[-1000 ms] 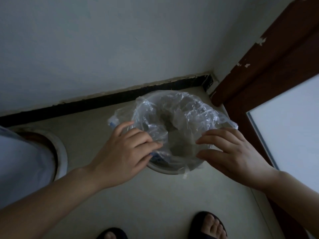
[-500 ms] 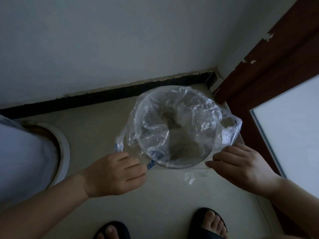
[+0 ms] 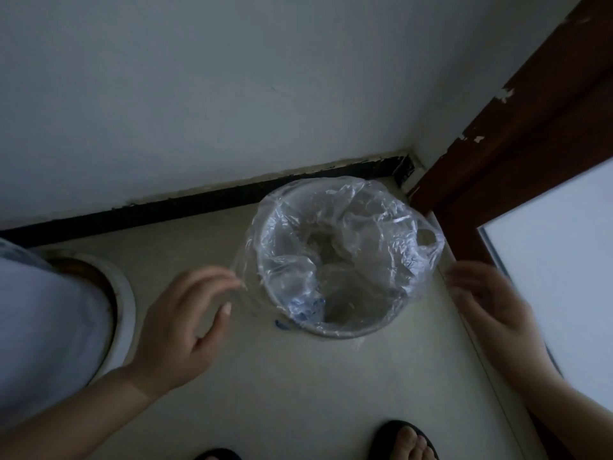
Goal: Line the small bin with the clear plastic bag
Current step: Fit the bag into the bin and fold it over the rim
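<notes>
Bag (image 3: 335, 260) sits in the bin (image 3: 345, 331), between left hand (image 3: 185, 323) and right hand (image 3: 491, 303)

Clear bag (image 3: 335, 257) lines the small bin (image 3: 345, 332); both hands (image 3: 185, 323) hover spread beside it, blurred

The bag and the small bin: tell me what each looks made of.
The bag looks like thin clear plastic film, glossy: it crinkles, catches highlights, and the bin shows through it. The small bin looks like pale rigid plastic with a smooth, dull rim, though the dim light leaves that uncertain.
</notes>
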Demonstrator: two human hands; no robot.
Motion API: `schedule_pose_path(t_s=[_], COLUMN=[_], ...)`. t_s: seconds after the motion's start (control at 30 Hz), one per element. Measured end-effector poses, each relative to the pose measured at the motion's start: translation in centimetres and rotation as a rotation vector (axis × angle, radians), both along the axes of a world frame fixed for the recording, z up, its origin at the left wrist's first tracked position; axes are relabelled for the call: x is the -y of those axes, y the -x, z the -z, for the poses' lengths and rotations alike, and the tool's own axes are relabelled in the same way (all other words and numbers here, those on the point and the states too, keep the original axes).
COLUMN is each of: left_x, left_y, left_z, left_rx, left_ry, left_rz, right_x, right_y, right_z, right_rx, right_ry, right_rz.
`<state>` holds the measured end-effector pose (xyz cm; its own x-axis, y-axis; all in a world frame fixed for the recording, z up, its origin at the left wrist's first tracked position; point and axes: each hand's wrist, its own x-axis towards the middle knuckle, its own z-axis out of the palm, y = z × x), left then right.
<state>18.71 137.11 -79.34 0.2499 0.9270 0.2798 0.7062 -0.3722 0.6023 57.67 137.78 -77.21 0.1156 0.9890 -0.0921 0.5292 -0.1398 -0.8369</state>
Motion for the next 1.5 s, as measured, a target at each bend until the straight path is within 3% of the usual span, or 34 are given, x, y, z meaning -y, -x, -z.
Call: schedule_pose_path(t_s=[0.07,0.13,0.23,0.43,1.0,1.17,1.3,1.43,1.5], left_x=[-1.3,-2.6,-3.4,-4.2,-11.5,-11.1,-11.1,-11.4,-11.4], left_y=[-2.0,-4.6,-7.0,-6.8,-6.4,-6.7,-6.6,-8.1,-10.0], left_z=[-1.4,-2.1,-1.3,0.9,0.6,-0.3,-2.4,-4.5,-4.5], left_rx=[0.125,0.166,0.016,-0.097,-0.179,-0.098,-0.158,-0.416,-0.558], left_ry=[0.075,0.254,0.4,0.329,0.371,0.4,0.232,-0.048,0.019], left_rz=[-0.124,-0.18,-0.152,-0.08,-0.139,-0.2,-0.279,-0.09,0.045], right_x=[-1.3,-2.7,-4.1,-5.5,-13.5,-13.7,-13.6,-13.0,-12.8], right_y=[1.2,2.9,5.0,5.4,6.3,6.5,6.0,6.7,8.1], right_z=[-1.4,-1.7,-0.9,1.2,1.7,0.7,-0.9,-2.4,-2.4], right_rx=[0.084,0.127,0.029,-0.17,-0.11,-0.134,0.163,0.719,0.891], right_ry=[-0.087,-0.011,0.212,0.253,0.256,0.325,0.203,-0.244,-0.274], right_rz=[-0.132,-0.257,-0.333,-0.289,-0.278,-0.267,-0.267,-0.478,-0.595])
